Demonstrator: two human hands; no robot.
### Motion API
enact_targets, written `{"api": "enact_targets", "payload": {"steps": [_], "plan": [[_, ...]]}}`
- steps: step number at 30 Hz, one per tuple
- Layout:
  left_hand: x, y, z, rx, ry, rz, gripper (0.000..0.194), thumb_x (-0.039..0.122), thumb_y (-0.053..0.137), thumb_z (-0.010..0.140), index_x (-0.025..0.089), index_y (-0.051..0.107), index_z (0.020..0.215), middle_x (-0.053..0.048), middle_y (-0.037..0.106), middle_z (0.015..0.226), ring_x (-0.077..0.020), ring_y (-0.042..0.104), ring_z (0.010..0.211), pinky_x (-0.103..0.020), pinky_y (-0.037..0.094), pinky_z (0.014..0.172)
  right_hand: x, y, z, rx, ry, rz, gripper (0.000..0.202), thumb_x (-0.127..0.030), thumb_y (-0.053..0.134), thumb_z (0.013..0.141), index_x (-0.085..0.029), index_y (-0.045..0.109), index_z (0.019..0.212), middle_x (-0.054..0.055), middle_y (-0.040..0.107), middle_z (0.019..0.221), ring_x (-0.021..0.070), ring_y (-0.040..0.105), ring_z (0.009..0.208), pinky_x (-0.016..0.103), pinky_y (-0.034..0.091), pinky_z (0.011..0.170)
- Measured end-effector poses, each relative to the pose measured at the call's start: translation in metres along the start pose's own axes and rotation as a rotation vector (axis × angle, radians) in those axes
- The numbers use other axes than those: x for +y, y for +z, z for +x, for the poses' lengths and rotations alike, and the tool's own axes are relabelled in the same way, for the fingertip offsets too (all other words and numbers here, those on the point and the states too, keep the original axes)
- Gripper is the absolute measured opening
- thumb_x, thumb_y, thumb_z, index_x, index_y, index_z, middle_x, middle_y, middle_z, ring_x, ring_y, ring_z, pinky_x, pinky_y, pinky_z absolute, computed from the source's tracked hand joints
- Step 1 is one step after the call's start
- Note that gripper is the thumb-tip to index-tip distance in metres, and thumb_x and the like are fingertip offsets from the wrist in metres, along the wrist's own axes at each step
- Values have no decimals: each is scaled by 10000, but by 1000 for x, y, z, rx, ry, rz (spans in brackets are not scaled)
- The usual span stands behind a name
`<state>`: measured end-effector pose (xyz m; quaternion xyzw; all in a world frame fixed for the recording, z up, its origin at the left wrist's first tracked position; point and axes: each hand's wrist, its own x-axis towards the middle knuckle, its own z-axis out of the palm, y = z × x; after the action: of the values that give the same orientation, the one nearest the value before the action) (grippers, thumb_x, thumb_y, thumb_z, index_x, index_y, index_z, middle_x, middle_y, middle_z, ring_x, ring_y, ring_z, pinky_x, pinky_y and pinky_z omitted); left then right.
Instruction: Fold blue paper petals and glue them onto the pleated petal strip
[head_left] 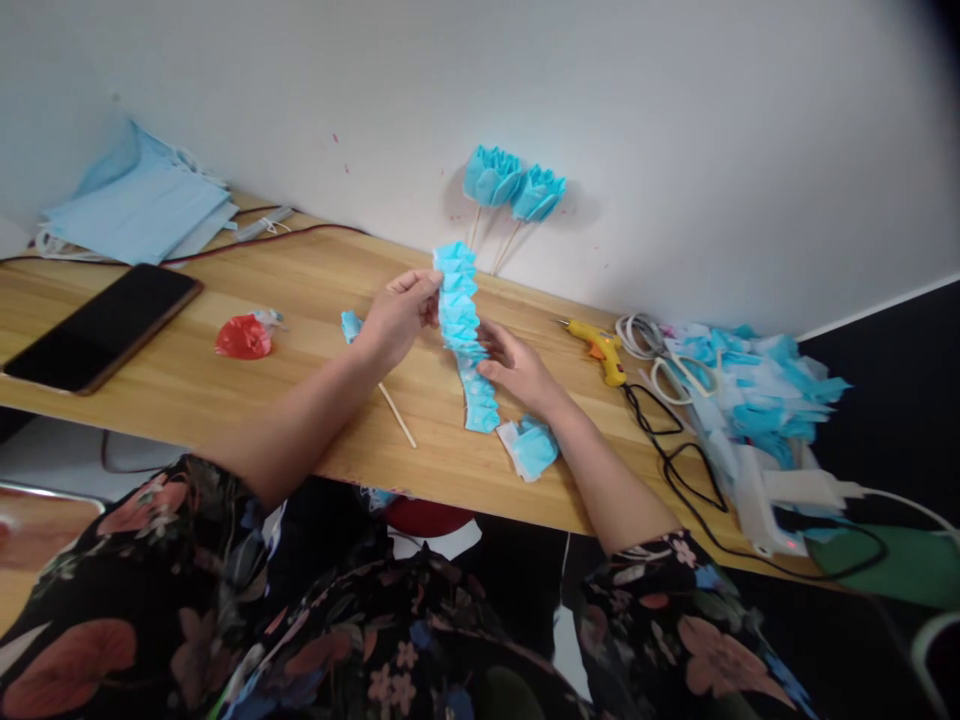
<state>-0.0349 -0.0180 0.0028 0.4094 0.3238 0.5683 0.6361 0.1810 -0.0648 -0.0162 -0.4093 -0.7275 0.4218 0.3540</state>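
Observation:
Between my hands a pleated strip of blue mask fabric (459, 310) hangs lengthwise above the wooden table (300, 300). My left hand (401, 312) pinches its upper left edge between thumb and fingers. Lower down on the right, my right hand (516, 365) grips the strip's edge, thumb in front and fingers partly hidden behind. A thin wooden stick (396, 414) with blue fabric at its far end lies beside my left wrist, partly covered by it. Near my right wrist is a small folded blue and white fabric piece (531, 450).
Two blue fabric flowers (492, 177) on sticks lean against the wall. To the right are a yellow glue gun (600, 350), scissors (686, 378), fabric scraps (772, 385) and a white power strip (765, 510). Leftward lie a phone (101, 325), masks (142, 205) and a red wrapper (246, 337).

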Motion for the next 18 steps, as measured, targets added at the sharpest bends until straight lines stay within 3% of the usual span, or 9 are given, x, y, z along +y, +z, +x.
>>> {"api": "enact_targets", "payload": {"steps": [2,5,8,10,14,18], "plan": [[7,-7,4,30,12,45,230,398,709,915,189,635,853,5,674,740,-100,630,635,-220,503,635,4,-3,2,87,21,-12,761,-721,639,864,-275,556,1475,108,664,1431,291,610,1333,472,486,1109],[13,-16,10,38,-4,82,267,414,663,949,204,661,1115,-57,751,990,-171,727,913,-288,557,843,14,-8,4,265,98,20,722,-788,507,896,-267,631,1380,113,728,1313,272,667,1237,450,551,1003],[10,-23,16,70,-75,74,484,373,644,961,202,538,1402,-133,695,1266,-243,680,1190,-382,518,1019,22,-13,6,372,150,76,761,-844,536,829,-245,692,1272,117,762,1195,265,704,1122,399,589,866],[4,-25,18,120,-133,74,577,334,650,954,207,458,1483,-166,626,1379,-266,638,1268,-410,492,1058,24,-15,6,393,143,79,753,-845,562,810,-239,708,1232,109,770,1142,248,713,1050,371,584,812],[-4,-27,17,175,-190,129,559,287,652,918,224,478,1446,-157,594,1412,-235,668,1184,-377,517,1015,24,-17,6,357,104,-44,588,-750,561,882,-229,748,1078,68,779,1005,203,694,883,340,540,763],[-4,-25,14,114,-170,197,429,280,683,833,184,590,1241,-110,694,1180,-145,695,882,-305,552,884,21,-15,5,307,79,-152,363,-539,611,916,-212,759,964,40,775,922,184,668,827,332,503,783]]}}
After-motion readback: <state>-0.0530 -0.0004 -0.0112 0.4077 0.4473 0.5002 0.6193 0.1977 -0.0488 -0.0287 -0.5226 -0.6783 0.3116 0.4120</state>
